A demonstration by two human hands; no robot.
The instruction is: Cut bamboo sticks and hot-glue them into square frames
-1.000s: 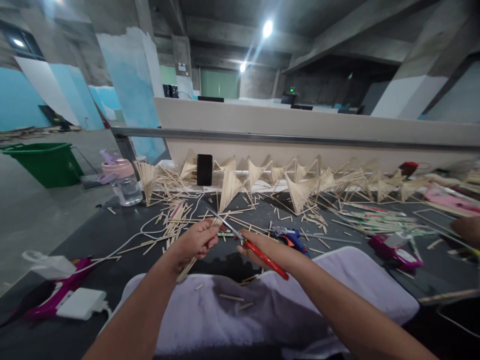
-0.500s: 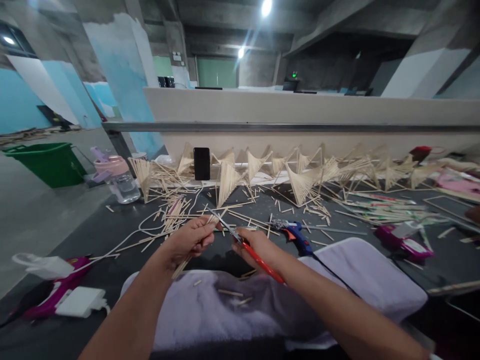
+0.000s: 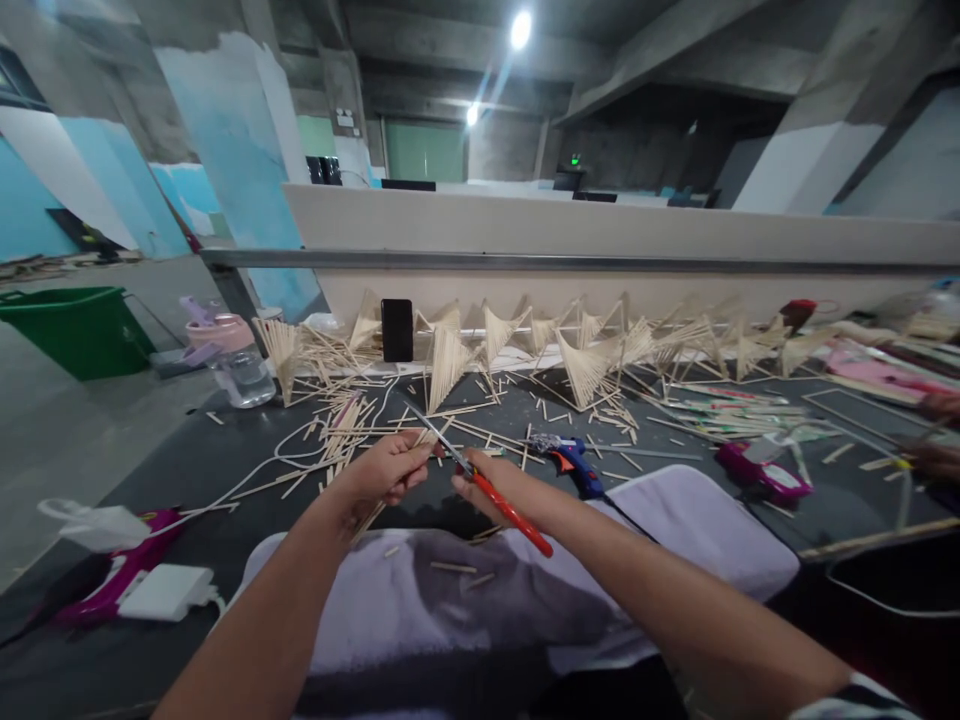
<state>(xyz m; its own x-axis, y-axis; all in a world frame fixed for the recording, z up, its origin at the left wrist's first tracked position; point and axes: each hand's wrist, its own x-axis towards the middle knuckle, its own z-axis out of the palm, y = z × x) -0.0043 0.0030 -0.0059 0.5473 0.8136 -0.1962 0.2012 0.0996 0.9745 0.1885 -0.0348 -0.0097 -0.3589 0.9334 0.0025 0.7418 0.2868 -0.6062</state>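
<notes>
My left hand (image 3: 388, 470) is closed on a small bunch of thin wooden sticks (image 3: 366, 524), whose tips poke out past the thumb. In my right hand (image 3: 486, 482) is a pair of scissors with red handles (image 3: 516, 518). The metal blades point up and left and lie against the stick tips; whether they are parted is hard to make out. Below both hands, a lilac plush cushion (image 3: 360, 620) carries a few short stick pieces (image 3: 453, 567). To the right of my right hand lies a blue glue gun (image 3: 576, 466).
Twisted stick models (image 3: 448, 368) line the back of the dark table (image 3: 187, 450). Loose sticks (image 3: 345, 425) are scattered before them. A black phone (image 3: 397, 330) stands upright, and a water bottle (image 3: 244, 370) is at left. Power strips (image 3: 763, 474) lie both sides. Another person's hand (image 3: 939, 460) shows far right.
The view has shifted slightly, and more of the other person's hand shows at the right edge. My hands keep their grips, with the scissor blades still at the stick tips.
</notes>
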